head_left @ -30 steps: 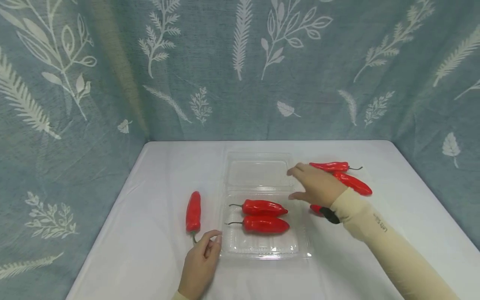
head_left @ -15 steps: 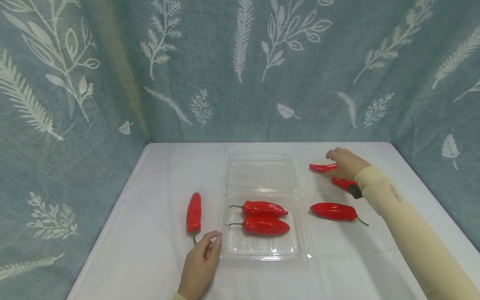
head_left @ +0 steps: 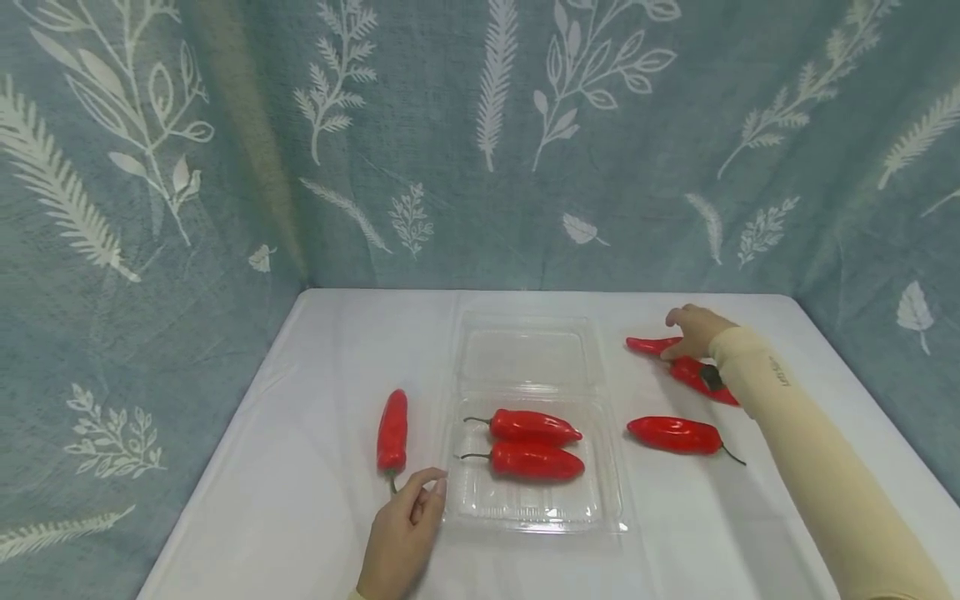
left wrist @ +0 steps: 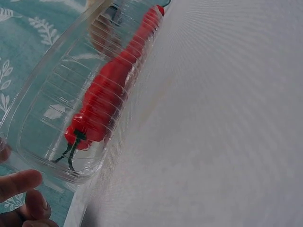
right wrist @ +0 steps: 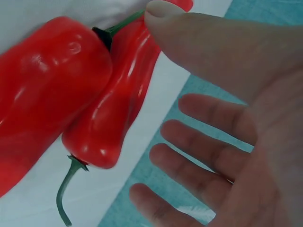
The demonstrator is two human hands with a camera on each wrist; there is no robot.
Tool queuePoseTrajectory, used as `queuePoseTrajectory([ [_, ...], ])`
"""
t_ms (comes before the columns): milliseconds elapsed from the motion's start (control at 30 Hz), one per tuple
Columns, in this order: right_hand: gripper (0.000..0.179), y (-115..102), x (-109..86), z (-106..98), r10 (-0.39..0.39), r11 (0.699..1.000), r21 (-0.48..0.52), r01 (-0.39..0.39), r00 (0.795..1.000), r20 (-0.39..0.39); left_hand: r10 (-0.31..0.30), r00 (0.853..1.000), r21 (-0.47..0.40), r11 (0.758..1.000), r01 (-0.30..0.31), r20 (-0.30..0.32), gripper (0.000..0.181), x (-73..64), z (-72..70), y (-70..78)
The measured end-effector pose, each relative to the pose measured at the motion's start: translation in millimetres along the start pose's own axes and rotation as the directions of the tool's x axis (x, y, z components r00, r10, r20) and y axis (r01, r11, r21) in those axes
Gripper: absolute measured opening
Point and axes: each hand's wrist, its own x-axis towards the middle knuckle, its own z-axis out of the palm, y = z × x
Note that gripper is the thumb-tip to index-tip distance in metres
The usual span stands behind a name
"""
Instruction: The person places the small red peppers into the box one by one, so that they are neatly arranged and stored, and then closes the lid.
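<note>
My right hand point(head_left: 697, 332) reaches over two red peppers at the back right. In the right wrist view its thumb point(right wrist: 189, 35) overlaps the tip of the farther pepper point(right wrist: 106, 118), while the other fingers are spread apart from it. The nearer pepper point(right wrist: 42, 90) lies against that one, its green stem crossing over. My left hand point(head_left: 405, 533) rests at the left side of a clear plastic clamshell box point(head_left: 525, 508), fingers loosely bent by its edge. Two red peppers lie side by side in the box, one point(head_left: 534, 426) behind the other point(head_left: 536, 461).
One red pepper point(head_left: 392, 433) lies left of the box, its stem near my left hand. Another pepper point(head_left: 678, 435) lies on the right, in front of the back pair. The box's clear lid point(head_left: 525, 358) is folded back. A patterned curtain point(head_left: 450, 150) borders the white table point(head_left: 337, 358).
My right hand has moved from above the box to the back right peppers, uncovering the front right pepper. My left hand has stayed at the box's edge. The head view has shifted slightly.
</note>
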Motion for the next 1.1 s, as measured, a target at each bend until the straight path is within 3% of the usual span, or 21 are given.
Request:
queuePoseTrajectory([
  [233, 0.069, 14, 10.3, 8, 0.027, 0.998, 0.051, -0.031, 0.996, 0.085, -0.039, 0.999, -0.047, 0.998, 0.041, 0.033, 0.018, -0.4, 3.9, -4.1],
  [400, 0.074, 20, 13.5, 7, 0.063, 0.99, 0.116, -0.079, 0.989, 0.137, -0.02, 0.999, -0.048, 0.999, 0.022, 0.042, 0.023, -1.1, 3.6, -3.1],
  [800, 0.058, 15, 13.5, 1, 0.048, 0.995, 0.074, -0.064, 0.978, 0.201, 0.02, 1.0, -0.055, 0.998, -0.019, 0.017, 0.017, -4.1, 1.2, -2.0],
  [1100, 0.052, 14, 21.5, 3, 0.059, 0.992, 0.099, -0.084, 0.971, 0.233, -0.022, 1.0, -0.037, 0.999, 0.023, 0.021, 0.015, -1.6, 2.0, -2.9],
])
